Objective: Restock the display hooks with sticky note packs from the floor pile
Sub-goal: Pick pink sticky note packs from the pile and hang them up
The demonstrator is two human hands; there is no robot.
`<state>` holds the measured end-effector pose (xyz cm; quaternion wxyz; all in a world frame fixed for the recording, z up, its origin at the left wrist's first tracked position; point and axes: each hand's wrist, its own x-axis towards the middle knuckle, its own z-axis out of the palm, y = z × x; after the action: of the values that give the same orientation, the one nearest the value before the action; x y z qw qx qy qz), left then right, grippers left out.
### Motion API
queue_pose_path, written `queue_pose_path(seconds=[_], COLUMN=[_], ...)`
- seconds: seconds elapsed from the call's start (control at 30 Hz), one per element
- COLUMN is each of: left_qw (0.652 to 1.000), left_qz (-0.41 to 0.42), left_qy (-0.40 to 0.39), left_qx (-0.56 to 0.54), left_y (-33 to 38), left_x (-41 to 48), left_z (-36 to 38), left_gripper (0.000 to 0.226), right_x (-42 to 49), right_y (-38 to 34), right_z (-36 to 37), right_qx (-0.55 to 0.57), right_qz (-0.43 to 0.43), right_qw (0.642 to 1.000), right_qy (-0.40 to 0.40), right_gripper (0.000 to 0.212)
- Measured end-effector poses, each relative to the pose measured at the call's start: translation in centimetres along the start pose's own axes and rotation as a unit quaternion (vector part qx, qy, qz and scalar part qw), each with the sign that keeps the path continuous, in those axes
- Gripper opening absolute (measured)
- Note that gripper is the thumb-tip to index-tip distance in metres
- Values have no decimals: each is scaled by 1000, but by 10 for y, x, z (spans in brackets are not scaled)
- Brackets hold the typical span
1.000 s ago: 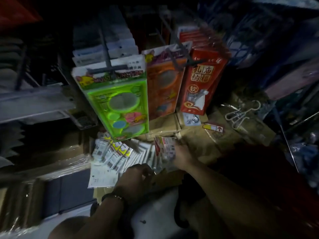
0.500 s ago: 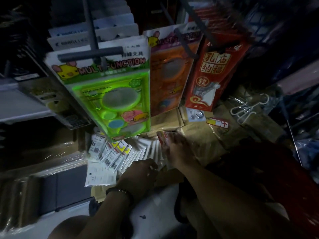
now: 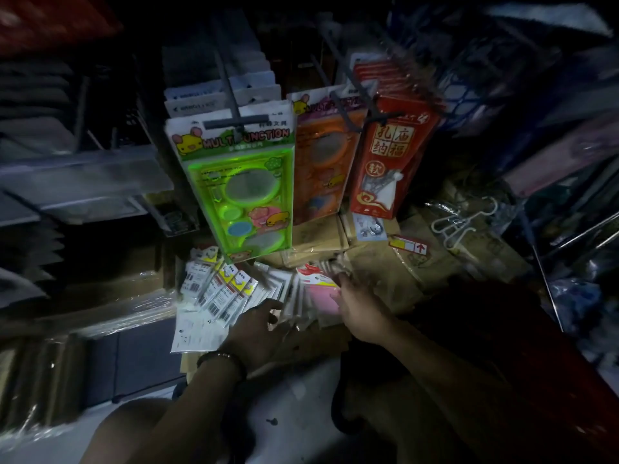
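Sticky note packs (image 3: 231,289) lie on the floor (image 3: 294,396) under the green hanging pack (image 3: 241,195). Right hand (image 3: 363,309) fingers pinch a pink pack (image 3: 321,296); left hand (image 3: 258,333) fingers rest on the packs, grip unclear

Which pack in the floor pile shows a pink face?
The pink sticky note pack by the right hand; the barcoded packs left of it are white.

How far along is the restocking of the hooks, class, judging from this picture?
Done: nothing from the floor pile looks hung yet; the hooks carry a green set, an orange set and red packs. In hand: the right hand touches a pink pack, the left hand rests on the pile. Left: hanging the whole pile.
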<state>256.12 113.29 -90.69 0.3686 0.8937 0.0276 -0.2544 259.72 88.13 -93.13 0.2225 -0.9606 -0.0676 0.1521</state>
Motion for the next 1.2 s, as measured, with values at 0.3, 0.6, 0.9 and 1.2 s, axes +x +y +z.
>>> queue_pose_path(seconds=[0.3, 0.6, 0.9, 1.2], left_qw=[906, 845, 816, 782], left_qz=[54, 128, 203, 299], left_qy=[-22, 93, 244, 350], left_qx=[-419, -511, -482, -420], left_y=[23, 42, 85, 136], left_x=[-70, -174, -262, -340], left_z=[-10, -64, -155, -255], left_gripper=[40, 40, 41, 48], right_x=[-83, -140, -180, -194], right_y=[-81, -192, -287, -384], right_z=[-39, -84, -165, -255], right_qx=[279, 400, 379, 400], right_qz=[-60, -93, -202, -300], right_qw=[958, 905, 886, 838], right_qy=[-28, 113, 177, 219], right_gripper=[36, 15, 31, 28])
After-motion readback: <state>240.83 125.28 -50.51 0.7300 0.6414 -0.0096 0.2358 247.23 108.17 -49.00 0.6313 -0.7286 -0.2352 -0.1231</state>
